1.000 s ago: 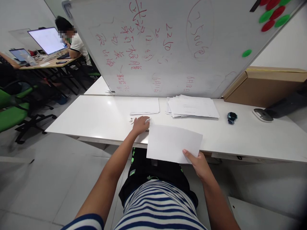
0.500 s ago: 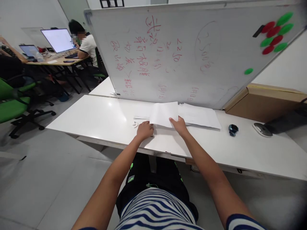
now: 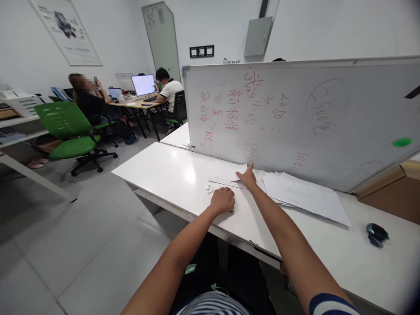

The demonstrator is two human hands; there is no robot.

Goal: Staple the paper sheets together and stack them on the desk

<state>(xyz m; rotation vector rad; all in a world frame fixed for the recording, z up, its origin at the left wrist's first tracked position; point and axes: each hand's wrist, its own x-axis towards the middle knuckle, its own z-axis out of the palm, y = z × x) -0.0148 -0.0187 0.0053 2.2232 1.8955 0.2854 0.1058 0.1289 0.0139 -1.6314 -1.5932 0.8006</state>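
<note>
1. The right hand (image 3: 247, 178) is open, with its thumb and pointing finger spread wide apart. It is at the right end of the small paper pile (image 3: 225, 171). The thumb is over the paper, but I cannot tell if the hand grips any of it.
2. The left hand (image 3: 223, 200) is on the white table (image 3: 157, 168), near the front edge. Its fingers are bent down. I cannot tell if something is under them.
3. The small paper pile lies flat on the table, close to the whiteboard (image 3: 226, 87).
4. The big paper pile (image 3: 305, 197) lies to the right of it. Its sheets are a bit messy.
5. A little white thing (image 3: 208, 189) sits between the small paper pile and the left hand, off to the left.
6. A dark watch (image 3: 376, 234) is on the right, near a brown box (image 3: 390, 192).
</note>
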